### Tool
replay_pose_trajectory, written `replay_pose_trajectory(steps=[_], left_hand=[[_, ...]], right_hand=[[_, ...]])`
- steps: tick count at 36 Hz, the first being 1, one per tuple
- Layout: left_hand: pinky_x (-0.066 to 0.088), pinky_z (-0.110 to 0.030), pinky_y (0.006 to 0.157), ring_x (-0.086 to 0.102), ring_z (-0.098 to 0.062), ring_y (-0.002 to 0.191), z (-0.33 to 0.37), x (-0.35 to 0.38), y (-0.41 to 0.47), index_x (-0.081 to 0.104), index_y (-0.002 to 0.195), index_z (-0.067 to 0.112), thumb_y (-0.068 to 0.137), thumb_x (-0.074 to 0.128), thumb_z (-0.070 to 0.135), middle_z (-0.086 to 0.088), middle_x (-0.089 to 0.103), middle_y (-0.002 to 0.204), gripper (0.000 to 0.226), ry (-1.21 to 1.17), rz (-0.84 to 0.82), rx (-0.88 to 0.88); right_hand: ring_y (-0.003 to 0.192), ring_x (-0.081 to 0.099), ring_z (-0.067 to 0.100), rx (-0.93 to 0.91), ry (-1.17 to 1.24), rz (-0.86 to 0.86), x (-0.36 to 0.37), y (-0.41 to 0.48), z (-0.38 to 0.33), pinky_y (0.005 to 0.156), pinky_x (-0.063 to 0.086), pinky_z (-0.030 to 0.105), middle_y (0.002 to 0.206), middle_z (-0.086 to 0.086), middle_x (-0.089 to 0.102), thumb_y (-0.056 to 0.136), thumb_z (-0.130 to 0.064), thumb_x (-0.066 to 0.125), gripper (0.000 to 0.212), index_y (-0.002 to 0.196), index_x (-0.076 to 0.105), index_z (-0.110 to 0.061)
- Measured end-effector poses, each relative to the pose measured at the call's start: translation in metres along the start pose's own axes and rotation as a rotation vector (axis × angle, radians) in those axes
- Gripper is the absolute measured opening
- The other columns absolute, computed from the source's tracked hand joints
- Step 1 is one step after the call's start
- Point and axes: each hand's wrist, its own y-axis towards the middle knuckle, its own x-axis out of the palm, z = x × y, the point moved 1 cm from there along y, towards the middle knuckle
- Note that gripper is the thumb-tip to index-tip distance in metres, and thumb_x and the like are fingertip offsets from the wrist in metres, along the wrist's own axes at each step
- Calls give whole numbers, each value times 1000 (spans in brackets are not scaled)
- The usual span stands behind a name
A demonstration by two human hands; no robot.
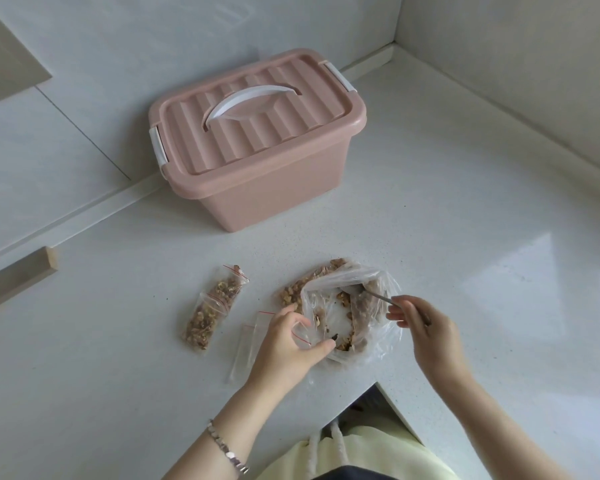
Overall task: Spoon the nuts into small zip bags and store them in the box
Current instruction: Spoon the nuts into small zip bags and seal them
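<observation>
A large clear plastic bag (347, 306) of walnut pieces (297, 289) lies open on the white counter (465, 237). My right hand (426, 334) grips a metal spoon (371, 294) whose bowl is inside that bag. My left hand (291, 337) pinches a small empty zip bag (302, 336) with a red stripe at the big bag's rim. Two filled zip bags (212, 310) lie to the left. A pink box (257, 143) with a white handle stands behind, its lid on.
Empty small zip bags (246, 344) lie under and beside my left hand. The counter's inner corner edge (378, 384) cuts in near my body. Walls close off the back and the right. A wooden piece (18, 271) sits at the far left.
</observation>
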Motion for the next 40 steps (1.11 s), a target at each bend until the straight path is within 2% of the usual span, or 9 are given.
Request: replay_pose_trajectory(steps=[3,8,11,14,21,24,28,33,40], left_hand=[[19,-10,87,26,1,131,5,3,8,57,97,19,73,76,32,9,28,146,33,-19,-25,-20],[28,-19,91,37,-6,127,8,4,22,57,89,24,70,78,35,7,34,144,31,-35,-48,-43],[35,-14,80,48,-8,112,9,5,27,56,85,22,70,78,34,6,48,128,30,-49,-32,-52],[34,-4,69,51,-5,102,10,6,28,57,87,18,70,79,30,7,53,113,30,-55,-24,-39],[32,5,64,48,11,85,7,6,26,59,90,15,71,78,28,6,56,110,30,-66,-52,-38],[32,3,67,48,8,91,5,4,24,58,88,17,71,78,28,6,56,113,29,-77,-42,-40],[33,-10,79,49,-4,109,5,0,19,55,87,25,70,78,30,8,56,115,29,-76,29,-1],[33,0,76,52,-3,93,9,-4,8,57,90,23,69,79,28,13,59,94,32,-31,207,131],[39,-10,77,55,-5,90,13,5,-2,55,89,28,69,78,30,11,62,91,31,-22,238,146]], right_hand=[[85,63,-2,-18,-9,-7,10,4,8,75,51,13,83,-12,67,92,-17,48,16,97,61,-26],[82,63,-4,-7,-3,-68,12,4,17,75,50,12,83,-13,67,92,-19,47,17,96,60,-29],[80,65,0,17,10,-149,13,-2,20,73,51,14,83,-11,69,92,-18,47,22,91,60,-36],[78,67,6,100,99,-177,17,-8,20,73,53,19,81,-4,70,93,-17,46,23,88,62,-32],[72,70,17,351,274,-237,23,-13,21,68,56,21,77,7,72,96,-20,41,28,90,66,-9],[72,70,21,468,365,-192,18,-16,26,65,56,21,78,13,73,98,-22,38,32,90,65,-6],[74,70,22,570,446,-131,5,-21,31,63,56,20,82,16,72,98,-25,37,34,92,64,-5],[76,70,23,590,480,-91,-9,-27,35,63,57,21,83,17,72,97,-28,36,37,95,64,-3],[72,71,21,547,557,-60,-21,-28,28,62,57,21,78,14,72,97,-29,36,39,96,63,-2]])
